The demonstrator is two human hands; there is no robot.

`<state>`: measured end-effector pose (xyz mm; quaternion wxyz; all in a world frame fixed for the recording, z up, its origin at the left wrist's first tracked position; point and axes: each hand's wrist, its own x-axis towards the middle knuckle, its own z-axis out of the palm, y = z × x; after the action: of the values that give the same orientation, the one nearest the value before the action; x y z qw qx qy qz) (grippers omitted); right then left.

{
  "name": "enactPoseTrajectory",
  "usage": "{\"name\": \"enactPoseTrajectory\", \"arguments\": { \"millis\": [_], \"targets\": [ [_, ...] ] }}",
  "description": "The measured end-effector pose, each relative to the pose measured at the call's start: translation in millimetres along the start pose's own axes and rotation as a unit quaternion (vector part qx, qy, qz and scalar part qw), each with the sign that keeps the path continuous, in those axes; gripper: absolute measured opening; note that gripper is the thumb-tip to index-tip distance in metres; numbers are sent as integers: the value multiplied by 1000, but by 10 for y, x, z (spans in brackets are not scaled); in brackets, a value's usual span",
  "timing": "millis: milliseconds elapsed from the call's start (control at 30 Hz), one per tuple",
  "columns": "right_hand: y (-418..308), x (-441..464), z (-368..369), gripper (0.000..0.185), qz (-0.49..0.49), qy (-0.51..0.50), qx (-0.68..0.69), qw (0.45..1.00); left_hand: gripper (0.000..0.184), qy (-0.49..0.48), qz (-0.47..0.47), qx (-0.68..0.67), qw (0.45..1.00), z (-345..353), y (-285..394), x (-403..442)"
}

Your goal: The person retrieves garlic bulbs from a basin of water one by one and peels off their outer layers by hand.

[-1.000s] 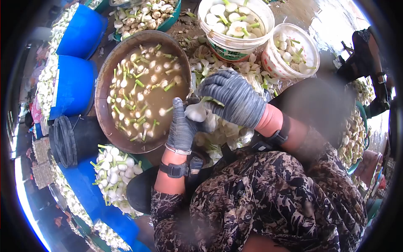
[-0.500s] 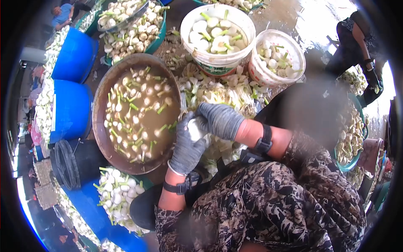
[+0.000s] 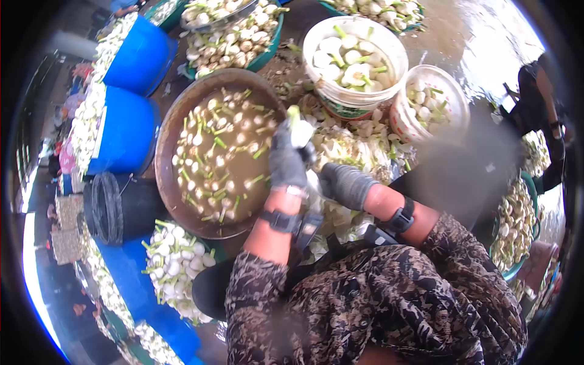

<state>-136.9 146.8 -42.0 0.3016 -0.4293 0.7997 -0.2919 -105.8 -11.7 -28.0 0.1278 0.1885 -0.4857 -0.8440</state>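
Observation:
My left hand (image 3: 287, 160), in a grey glove, is raised beside the right rim of the wide basin (image 3: 163, 152). Its fingers are wrapped round a peeled white garlic bulb (image 3: 300, 130) with a short green stem pointing up. Lower and to the right, my gloved right hand (image 3: 348, 185) is curled closed above a heap of peelings (image 3: 356, 152); whatever it may hold is hidden. A pale scrap (image 3: 313, 180) shows between the hands, too blurred to name. Garlic bulbs with green stems float in the basin's murky brown water.
Beyond the peelings stand a white bucket (image 3: 353, 97) of large bulbs and a smaller tub (image 3: 404, 118). Blue tubs (image 3: 128, 131), a black bucket (image 3: 131, 207) and piled white bulbs (image 3: 176, 261) are at left. Another person's arm (image 3: 545, 91) shows at right.
My hands have come apart. The left has moved up and forward with the garlic bulb, while the right has drawn back slightly to the right. The view has shifted too.

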Motion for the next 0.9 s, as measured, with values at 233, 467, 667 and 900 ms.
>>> {"name": "enactPoseTrajectory", "arguments": {
  "millis": [233, 467, 667, 900],
  "targets": [
    [68, -13, -158, 37, 68, -55, -58, 995, 58, -143, 45, 28, 988, 556, 218, 580],
    [0, 39, -217, 42, 60, -138, -69, 986, 61, 161, -133, 693, 690, -2152, -217, 1276],
    [8, 174, -139, 40, 51, -140, -59, 987, 68, 25, -296, 643, 706, -2486, -720, 1237],
    [-40, 158, -84, 35, 32, -129, -72, 988, 51, 199, -392, 62, 896, -2425, -1113, 877]
  ]
}}
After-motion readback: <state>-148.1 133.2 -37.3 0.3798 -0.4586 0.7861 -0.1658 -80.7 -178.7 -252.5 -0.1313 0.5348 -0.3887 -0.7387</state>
